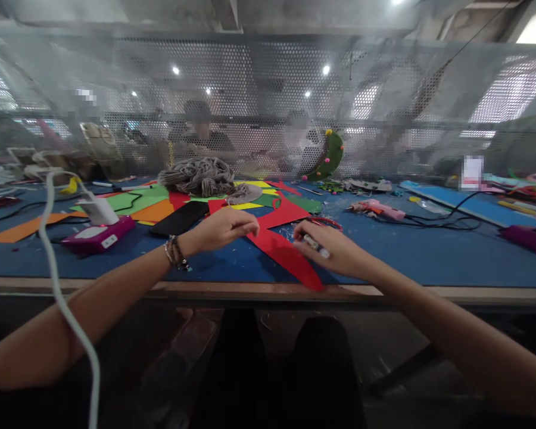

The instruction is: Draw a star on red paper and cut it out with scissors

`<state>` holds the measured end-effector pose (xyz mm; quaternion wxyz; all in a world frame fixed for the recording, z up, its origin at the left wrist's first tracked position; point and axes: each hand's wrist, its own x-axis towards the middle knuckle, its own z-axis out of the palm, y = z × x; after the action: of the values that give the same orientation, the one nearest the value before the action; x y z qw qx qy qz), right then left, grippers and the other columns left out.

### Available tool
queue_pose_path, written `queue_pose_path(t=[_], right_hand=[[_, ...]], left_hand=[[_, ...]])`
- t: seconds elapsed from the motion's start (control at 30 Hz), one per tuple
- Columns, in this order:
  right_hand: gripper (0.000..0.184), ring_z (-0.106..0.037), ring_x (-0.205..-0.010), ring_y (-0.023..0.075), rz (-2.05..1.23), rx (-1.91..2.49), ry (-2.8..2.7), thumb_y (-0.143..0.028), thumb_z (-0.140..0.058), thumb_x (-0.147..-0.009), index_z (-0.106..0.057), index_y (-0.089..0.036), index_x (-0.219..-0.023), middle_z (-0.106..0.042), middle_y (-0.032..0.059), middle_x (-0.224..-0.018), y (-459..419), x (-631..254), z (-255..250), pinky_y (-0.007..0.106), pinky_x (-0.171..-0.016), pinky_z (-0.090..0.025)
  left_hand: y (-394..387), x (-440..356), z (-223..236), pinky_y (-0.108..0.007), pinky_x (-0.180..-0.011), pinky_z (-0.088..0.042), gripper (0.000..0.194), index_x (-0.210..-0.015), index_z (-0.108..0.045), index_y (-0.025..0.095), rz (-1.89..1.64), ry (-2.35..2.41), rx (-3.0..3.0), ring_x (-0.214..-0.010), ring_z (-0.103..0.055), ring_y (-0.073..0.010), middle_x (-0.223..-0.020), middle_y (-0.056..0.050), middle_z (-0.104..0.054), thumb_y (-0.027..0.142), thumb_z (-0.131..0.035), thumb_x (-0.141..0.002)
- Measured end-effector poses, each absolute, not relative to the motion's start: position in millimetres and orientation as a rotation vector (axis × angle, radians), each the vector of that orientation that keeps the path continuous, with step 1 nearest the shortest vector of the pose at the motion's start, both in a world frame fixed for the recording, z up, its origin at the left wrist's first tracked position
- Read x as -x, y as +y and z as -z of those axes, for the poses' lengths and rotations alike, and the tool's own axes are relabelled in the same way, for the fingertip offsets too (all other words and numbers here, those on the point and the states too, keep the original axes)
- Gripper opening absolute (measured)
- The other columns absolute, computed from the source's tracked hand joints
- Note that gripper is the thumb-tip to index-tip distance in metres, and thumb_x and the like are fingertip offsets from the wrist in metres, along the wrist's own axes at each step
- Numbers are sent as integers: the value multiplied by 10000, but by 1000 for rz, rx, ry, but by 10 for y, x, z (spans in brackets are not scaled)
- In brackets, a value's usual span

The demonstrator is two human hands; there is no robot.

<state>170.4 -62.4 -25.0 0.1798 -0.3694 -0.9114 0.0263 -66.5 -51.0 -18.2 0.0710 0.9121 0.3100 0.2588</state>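
Note:
My left hand [223,230], with a beaded bracelet [177,253] at its wrist, is curled with the fingers drawn together. Its fingertips are beside a long red sheet [290,257], and whatever they may hold is hidden. My right hand [335,250] is closed around a short pen [311,242], whose pale end sticks out below the fingers. That hand is over the right side of the red sheet, which reaches the table's front edge. Just behind the right hand lie red-handled scissors [328,223], partly covered. A black phone [181,218] rests behind my left wrist.
Grey yarn [199,176] is heaped on coloured sheets at the back. Right of it are a green decorated crescent [330,158] and a pink glue gun [384,210] with a cord. A purple power strip [99,235] holds a white plug; its cable crosses my left forearm.

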Motion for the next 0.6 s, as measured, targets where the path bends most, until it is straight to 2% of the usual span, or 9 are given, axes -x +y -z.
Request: queue_pose_path(t=[0.1, 0.17, 0.27, 0.43, 0.6], right_hand=[[406, -530, -878, 263, -2, 1229, -2585, -504, -490, -751, -468, -140, -929, -575, 142, -940, -676, -1608, 371, 360, -712, -404], [459, -511, -922, 281, -18, 1249, -2577, -517, -542, -706, -455, -137, -950, -560, 153, -975, -687, -1569, 426, 383, -741, -401], [367, -523, -883, 244, -164, 1179, -2594, -416, -553, -736, -443, -145, -958, -561, 127, -982, -652, -1581, 445, 373, -752, -405], [256, -510, -919, 197, -415, 981, -2643, -243, -528, -767, -426, -159, -987, -532, 91, -1034, -539, -1737, 368, 331, -807, -394], [260, -480, -978, 171, -514, 816, -2768, -147, -447, -792, -393, -182, -1044, -496, 76, -1091, -418, -1908, 289, 306, -846, -377]], left_hand=[[-425, 710, 201, -197, -558, -354, 286, -952, -553, 134, -716, 1025, -2781, -578, -467, -110, -652, 4, -525, 335, -403, -814], [-373, 735, 220, -194, -539, -352, 310, -1020, -534, 126, -653, 1076, -2796, -564, -461, -111, -651, 5, -521, 314, -446, -790], [-289, 764, 250, -219, -594, -380, 314, -1049, -523, 121, -569, 1129, -2812, -620, -505, -131, -720, -28, -569, 294, -405, -816], [-154, 766, 277, -296, -822, -368, 310, -1072, -499, 113, -474, 1125, -2835, -943, -521, -190, -1047, -111, -573, 248, -308, -868], [-83, 719, 337, -274, -799, -390, 285, -1041, -512, 114, -376, 1053, -2847, -900, -529, -174, -1009, -99, -579, 201, -301, -870]])
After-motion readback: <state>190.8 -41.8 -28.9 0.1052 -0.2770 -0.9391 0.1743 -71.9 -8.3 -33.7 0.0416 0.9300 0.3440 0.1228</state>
